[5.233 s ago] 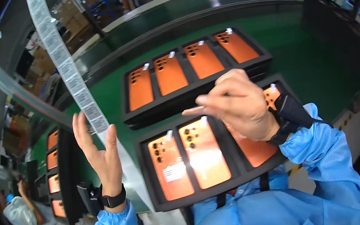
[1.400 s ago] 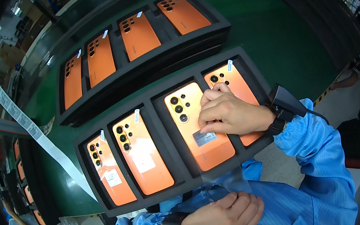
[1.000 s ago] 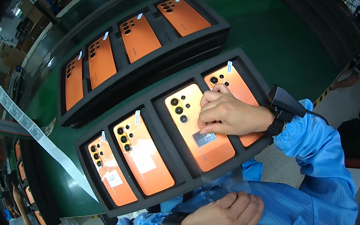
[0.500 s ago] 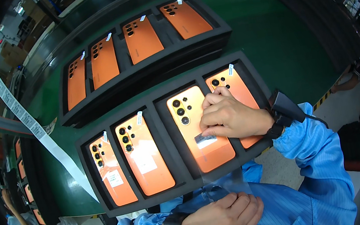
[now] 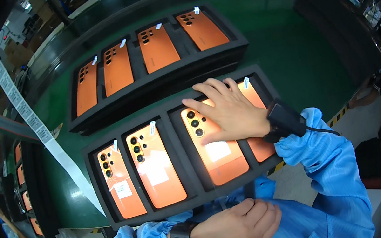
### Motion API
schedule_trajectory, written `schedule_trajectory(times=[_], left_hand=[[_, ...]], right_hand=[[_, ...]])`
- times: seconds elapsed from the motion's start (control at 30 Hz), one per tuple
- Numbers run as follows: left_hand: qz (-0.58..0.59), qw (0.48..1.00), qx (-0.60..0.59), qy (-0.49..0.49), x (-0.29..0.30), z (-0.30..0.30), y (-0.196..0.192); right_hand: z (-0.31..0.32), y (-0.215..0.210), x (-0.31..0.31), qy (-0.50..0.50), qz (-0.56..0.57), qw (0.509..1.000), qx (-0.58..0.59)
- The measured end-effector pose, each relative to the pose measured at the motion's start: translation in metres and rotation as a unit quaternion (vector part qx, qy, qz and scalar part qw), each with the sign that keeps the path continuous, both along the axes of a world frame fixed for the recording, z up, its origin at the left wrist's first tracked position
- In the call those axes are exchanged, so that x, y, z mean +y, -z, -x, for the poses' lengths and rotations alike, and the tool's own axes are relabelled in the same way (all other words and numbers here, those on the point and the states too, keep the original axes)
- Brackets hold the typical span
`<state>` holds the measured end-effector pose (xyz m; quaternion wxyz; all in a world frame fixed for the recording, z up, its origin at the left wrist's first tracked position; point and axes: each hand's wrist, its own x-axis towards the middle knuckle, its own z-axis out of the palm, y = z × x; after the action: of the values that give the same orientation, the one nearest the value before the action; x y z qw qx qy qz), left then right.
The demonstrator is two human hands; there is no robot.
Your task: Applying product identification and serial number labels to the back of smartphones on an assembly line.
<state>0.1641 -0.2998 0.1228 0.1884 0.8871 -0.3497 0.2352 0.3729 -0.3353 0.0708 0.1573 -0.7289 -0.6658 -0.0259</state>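
Observation:
My right hand (image 5: 225, 109) lies spread over the third orange smartphone (image 5: 229, 169) in the near black foam tray (image 5: 192, 197). Its fingers are apart and reach past the phone's upper end, partly covering the phone. The palm and wrist also cross the rightmost phone (image 5: 253, 95). Two more orange phones, the leftmost (image 5: 132, 207) and the second (image 5: 168, 188), lie camera side up in their slots, each with a white label and a small tab. Close to my body, below the tray, my left hand (image 5: 239, 226) is closed with curled fingers; whatever they hold is hidden.
Behind stands a stack of black foam trays (image 5: 161, 81) with several orange phones on the green work surface (image 5: 287, 47). A long strip of printed labels (image 5: 38, 126) hangs at left. Further left, a person's arm (image 5: 13, 229) is beside another tray of phones.
My right hand has opened from a pinch at the third phone's middle and spread across its upper part. The clear film and dark tab seen there before no longer show. My left hand stays closed.

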Motion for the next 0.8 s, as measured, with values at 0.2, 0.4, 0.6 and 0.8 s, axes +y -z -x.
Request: schedule_trajectory(times=[0.2,0.4,0.6,0.8], left_hand=[[-0.009,0.999,0.003,-0.032,0.025,-0.027,-0.016],[0.015,0.984,0.136,-0.118,0.084,-0.079,0.001],[0.11,0.927,-0.145,-0.328,0.158,-0.07,-0.017],[0.095,0.682,-0.368,-0.624,0.27,0.002,-0.031]], right_hand=[[-0.019,0.004,-0.018,-0.044,-0.007,0.999,0.031],[-0.041,-0.011,-0.009,0.089,-0.239,0.949,0.183],[-0.044,-0.059,0.013,0.112,-0.349,0.916,0.162],[-0.007,-0.078,0.072,0.017,-0.352,0.926,0.136]])
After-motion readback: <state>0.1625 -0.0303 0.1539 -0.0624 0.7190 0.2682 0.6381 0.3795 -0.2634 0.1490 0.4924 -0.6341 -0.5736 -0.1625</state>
